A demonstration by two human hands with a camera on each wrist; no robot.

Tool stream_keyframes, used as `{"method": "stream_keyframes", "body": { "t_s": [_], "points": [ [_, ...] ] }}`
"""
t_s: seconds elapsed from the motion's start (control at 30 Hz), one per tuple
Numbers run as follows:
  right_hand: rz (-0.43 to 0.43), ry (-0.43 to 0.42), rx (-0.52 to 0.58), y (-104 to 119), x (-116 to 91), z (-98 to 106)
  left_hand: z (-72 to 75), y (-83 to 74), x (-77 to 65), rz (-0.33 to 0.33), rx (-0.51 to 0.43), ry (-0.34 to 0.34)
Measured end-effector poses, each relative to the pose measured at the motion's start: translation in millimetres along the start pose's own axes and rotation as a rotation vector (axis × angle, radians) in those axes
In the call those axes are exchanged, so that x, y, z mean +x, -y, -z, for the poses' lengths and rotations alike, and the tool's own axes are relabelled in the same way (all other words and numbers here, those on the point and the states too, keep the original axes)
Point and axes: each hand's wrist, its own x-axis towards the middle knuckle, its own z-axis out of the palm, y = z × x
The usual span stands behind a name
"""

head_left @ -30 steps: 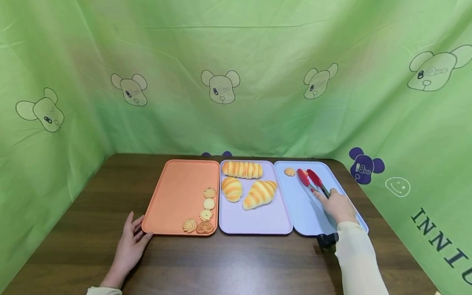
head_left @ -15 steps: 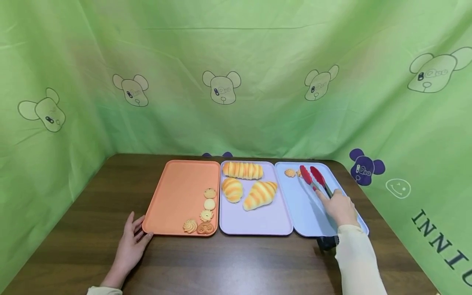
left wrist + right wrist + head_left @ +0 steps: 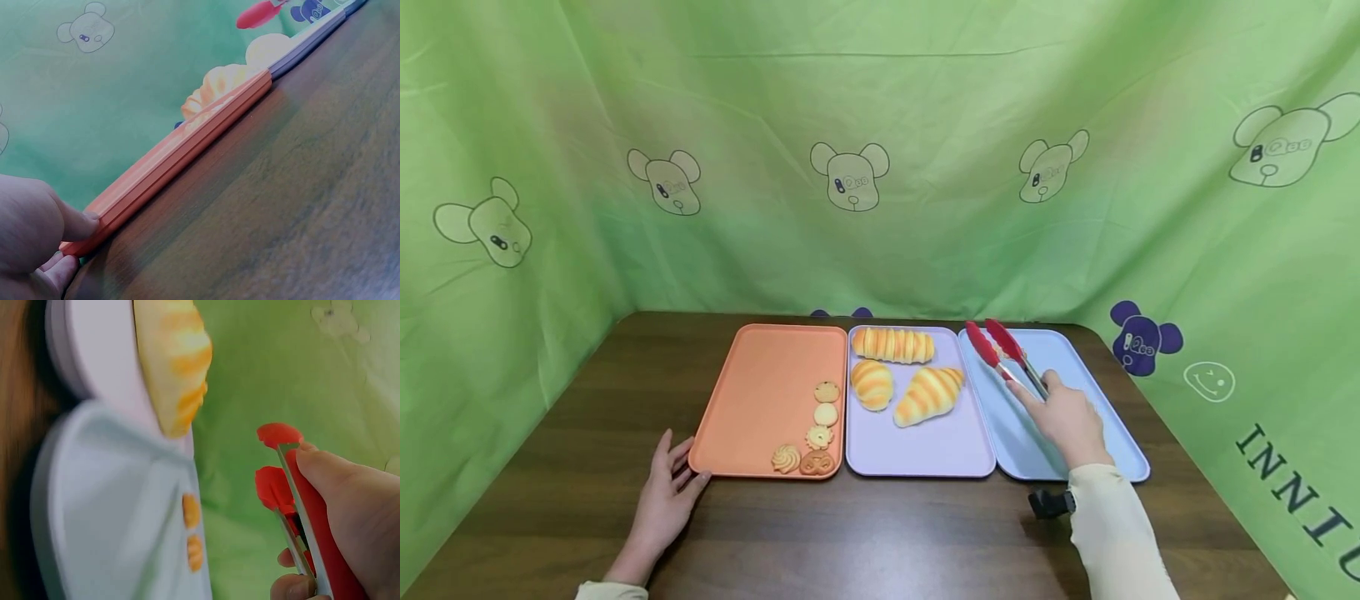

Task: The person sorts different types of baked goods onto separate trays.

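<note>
2 cookies (image 3: 191, 511) lie beyond right hand (image 3: 1070, 423) gripping tongs (image 3: 982, 343); left hand (image 3: 662, 502) pinches orange tray (image 3: 763, 379).

Metal-armed tongs (image 3: 1007, 342); smooth plastic orange tray (image 3: 767, 400); glossy wood-grain table (image 3: 865, 533)

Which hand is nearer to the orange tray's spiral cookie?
Left. The left hand holds a corner of the orange tray, left of the spiral cookie; the right hand, with tongs, is over the blue tray, farther right.

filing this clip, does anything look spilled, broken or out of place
Nothing stands out: the orange tray, lilac tray and blue tray line up side by side, and the breads and cookies lie on them with no visible damage.
</note>
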Motion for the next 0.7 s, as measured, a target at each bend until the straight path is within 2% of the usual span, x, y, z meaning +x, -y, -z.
{"method": "stream_keyframes", "body": {
  "t_s": [0.27, 0.4, 0.7],
  "points": [
    [0.070, 0.034, -0.014, 31, -12, 0, 0.7, 0.5, 1.7, 0.024, 0.001, 0.022],
    [0.108, 0.036, -0.037, 41, -16, -6, 0.6, 0.7, 1.8, 0.016, 0.002, 0.020],
    [0.236, -0.008, -0.063, 68, -26, -23, -0.7, 2.7, 1.1, -0.018, 0.005, 0.003]
  ]
}}
